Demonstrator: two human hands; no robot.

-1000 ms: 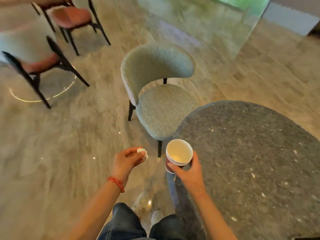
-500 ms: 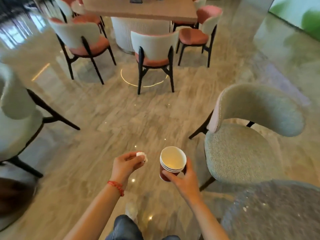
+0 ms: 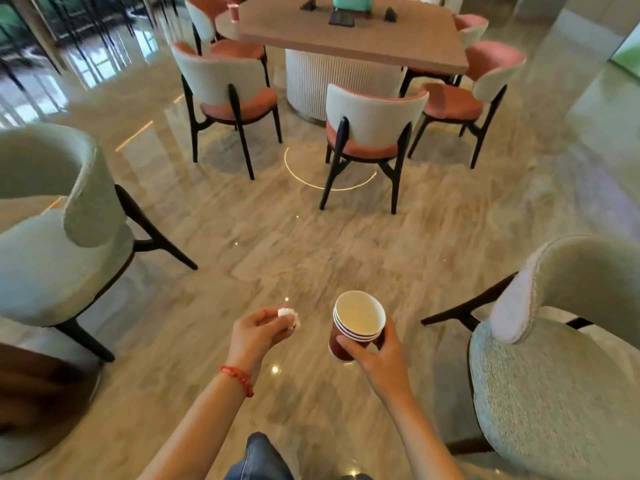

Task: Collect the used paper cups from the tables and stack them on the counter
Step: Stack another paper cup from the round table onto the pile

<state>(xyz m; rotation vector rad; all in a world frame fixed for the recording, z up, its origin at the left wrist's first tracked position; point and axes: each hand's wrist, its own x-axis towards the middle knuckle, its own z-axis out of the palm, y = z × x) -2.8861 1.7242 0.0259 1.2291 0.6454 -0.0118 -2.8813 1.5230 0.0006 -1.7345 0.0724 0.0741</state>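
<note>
Mid-collection, I'd say: the right hand (image 3: 377, 351) grips a nested stack of cups (image 3: 358, 323) by its dark red wall, carried over the floor, on no surface at all. The left hand (image 3: 258, 332) pinches a small white wad (image 3: 288, 315). One pink cup (image 3: 234, 11) waits near the far table's (image 3: 363, 46) left corner, likely the next stop. No readable print anywhere.

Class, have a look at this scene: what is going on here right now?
A person is clearing used cups in a seating area. The right hand grips a stack of paper cups, nested and upright. The left hand pinches a small white wad, perhaps tissue. Ahead stands a wooden table ringed by chairs, with one more red cup on its far left corner.
</note>
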